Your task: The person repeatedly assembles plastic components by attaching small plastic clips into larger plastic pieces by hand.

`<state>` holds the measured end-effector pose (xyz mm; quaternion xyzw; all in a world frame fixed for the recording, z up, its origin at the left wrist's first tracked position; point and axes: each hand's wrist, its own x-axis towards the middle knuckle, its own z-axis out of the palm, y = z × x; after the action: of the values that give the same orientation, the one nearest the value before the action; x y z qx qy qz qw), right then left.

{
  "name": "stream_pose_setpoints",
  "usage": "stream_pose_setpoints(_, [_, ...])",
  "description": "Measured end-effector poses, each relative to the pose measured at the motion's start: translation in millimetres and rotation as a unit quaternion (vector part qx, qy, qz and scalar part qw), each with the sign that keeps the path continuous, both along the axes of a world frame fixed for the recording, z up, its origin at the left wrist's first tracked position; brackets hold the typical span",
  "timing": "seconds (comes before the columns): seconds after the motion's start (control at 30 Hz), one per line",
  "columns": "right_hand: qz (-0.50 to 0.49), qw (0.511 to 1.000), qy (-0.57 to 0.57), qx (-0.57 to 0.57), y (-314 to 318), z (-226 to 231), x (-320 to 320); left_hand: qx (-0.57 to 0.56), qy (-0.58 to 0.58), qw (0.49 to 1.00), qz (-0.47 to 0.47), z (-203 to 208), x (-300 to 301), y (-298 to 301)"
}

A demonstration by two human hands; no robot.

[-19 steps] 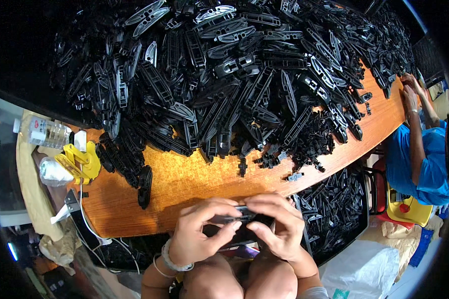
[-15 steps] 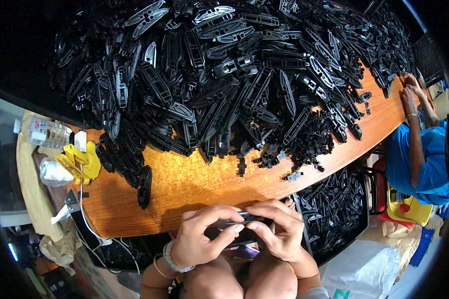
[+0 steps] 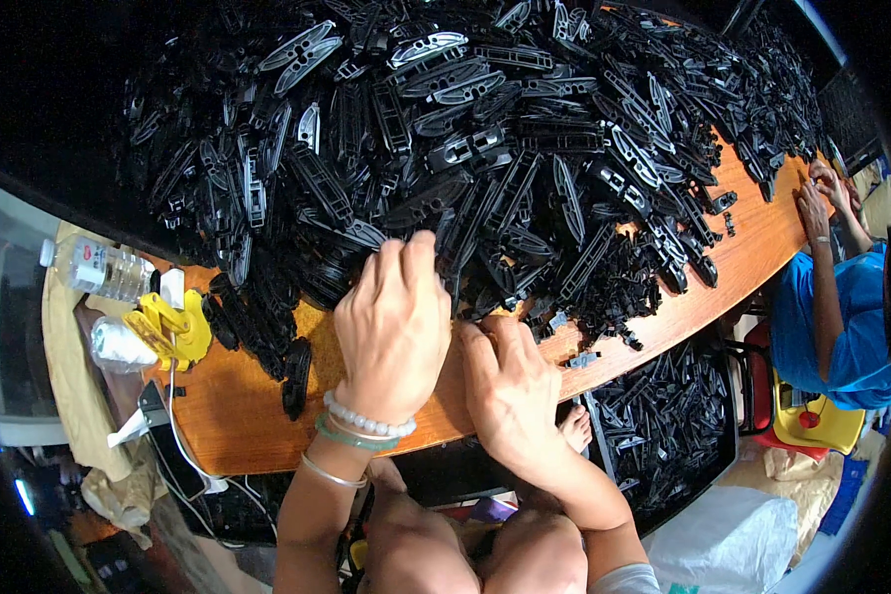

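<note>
Part pinched earlier no longer shows; two-handed hold seems over. Left hand (image 3: 393,322) now at black-part pile (image 3: 322,185) on worktop (image 3: 243,416), right hand (image 3: 510,381) over worktop's near edge. Cannot tell whether my fingers (image 3: 422,262) are apart or clamped.

Over on the left, a clear plastic bottle with a white cap (image 3: 109,270), cap pointing left! Right beside it, a bright yellow plastic device (image 3: 190,337) at the edge of the curved, orange-brown wooden table (image 3: 238,406), and a thin white cable (image 3: 172,436) running down past it. Across to the right, a person in a blue shirt (image 3: 807,327), a yellow seat (image 3: 820,426) nearby, and below, a crumpled, whitish plastic sack (image 3: 728,540).
</note>
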<state>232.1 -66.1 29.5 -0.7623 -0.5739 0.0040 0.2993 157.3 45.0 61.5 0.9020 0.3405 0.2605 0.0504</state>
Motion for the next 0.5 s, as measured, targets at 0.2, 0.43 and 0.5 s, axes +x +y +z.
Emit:
stream_pose_setpoints(0.2, [0.055,0.991,0.112,0.05,-18.7,-7.5,1.2,-0.169,-0.153,0.974,-0.005,-16.9,-31.3,-24.4])
stream_pose_setpoints(0.43, [0.051,0.789,0.594,0.146,-37.9,-7.7,3.9,-0.581,-0.321,0.739,-0.114,-23.8,-71.0,-53.9])
stream_pose_setpoints(0.5, [0.057,0.765,0.624,0.147,-42.1,-6.0,1.4,-0.543,-0.31,0.774,-0.101,-28.9,-71.0,-62.3])
